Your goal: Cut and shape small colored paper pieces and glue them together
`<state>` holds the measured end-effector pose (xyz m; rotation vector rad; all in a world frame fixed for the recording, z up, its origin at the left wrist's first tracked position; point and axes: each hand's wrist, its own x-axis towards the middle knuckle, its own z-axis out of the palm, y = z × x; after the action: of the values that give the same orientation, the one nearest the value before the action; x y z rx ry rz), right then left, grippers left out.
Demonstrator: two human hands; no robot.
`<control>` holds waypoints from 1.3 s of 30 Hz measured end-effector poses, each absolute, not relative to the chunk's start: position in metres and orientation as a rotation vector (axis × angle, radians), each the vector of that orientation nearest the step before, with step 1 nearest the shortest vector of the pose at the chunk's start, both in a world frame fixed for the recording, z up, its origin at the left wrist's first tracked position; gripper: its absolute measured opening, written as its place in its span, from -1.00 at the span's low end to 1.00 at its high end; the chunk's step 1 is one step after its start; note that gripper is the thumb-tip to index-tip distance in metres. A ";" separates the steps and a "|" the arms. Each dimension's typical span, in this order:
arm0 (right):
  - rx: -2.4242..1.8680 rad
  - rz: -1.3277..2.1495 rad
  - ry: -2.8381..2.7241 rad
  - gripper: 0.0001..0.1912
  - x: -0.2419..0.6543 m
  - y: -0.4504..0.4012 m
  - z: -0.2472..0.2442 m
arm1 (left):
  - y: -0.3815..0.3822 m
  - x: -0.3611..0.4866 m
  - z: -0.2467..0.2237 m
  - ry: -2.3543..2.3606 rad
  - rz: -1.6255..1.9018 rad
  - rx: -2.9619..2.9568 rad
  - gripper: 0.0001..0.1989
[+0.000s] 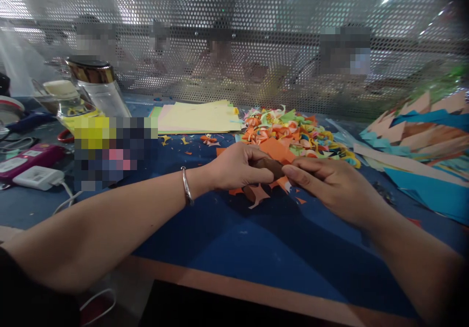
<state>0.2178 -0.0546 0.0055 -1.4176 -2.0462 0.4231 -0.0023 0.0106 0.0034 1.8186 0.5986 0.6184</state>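
Over the middle of the blue table, both hands are closed on a piece of orange paper [275, 150]. My left hand [240, 169], with a silver bangle at its wrist, pinches its left side between thumb and fingers. On the other side, my right hand [326, 180] grips the right edge, thumb on top. A brownish part shows between the two hands; whether it is the paper's shaded underside I cannot tell. Below them lie cut orange paper scraps [258, 194]. Just beyond is a heap of colourful paper cuttings [293, 126].
A stack of pale yellow paper [198, 116] lies at the back. At left stand a clear bottle with a gold lid [97, 80], a white-capped bottle [64, 97] and a purple power strip [40, 158]. Blue paper [428, 190] and layered cut sheets [425, 126] are at right. Behind rises a perforated metal screen [256, 4].
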 end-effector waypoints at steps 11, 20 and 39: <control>-1.412 0.451 -2.044 -0.25 0.213 -0.056 0.009 | 0.009 -0.002 0.004 0.594 0.673 1.859 -0.78; -1.456 0.492 -2.044 -0.22 0.210 -0.058 0.015 | 0.005 -0.003 0.005 0.610 0.634 1.823 -0.89; -1.462 0.492 -1.942 -0.27 0.216 -0.050 0.013 | 0.006 -0.003 0.003 0.625 0.599 1.722 -0.88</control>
<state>0.2163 -0.0502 0.0126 -1.4619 -1.9425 0.4925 -0.0026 0.0060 0.0029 1.7223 0.6249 0.5987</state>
